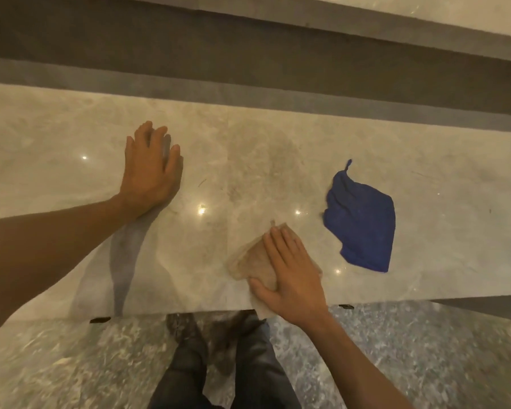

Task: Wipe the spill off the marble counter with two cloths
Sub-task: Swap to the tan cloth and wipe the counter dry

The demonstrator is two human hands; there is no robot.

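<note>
The marble counter (71, 134) runs across the view, with a faint darker smear (266, 160) at its middle. My right hand (292, 273) presses flat on a beige cloth (248, 261) near the counter's front edge; part of the cloth hangs over the edge. A blue cloth (363, 219) lies flat and untouched to the right of that hand. My left hand (149, 169) rests palm-down on the bare marble at the left, fingers together, holding nothing.
A dark grey ledge (248, 60) runs along the back of the counter. Below the front edge are the speckled floor (71, 364) and my legs (219, 364) in dark trousers. Small light reflections dot the marble.
</note>
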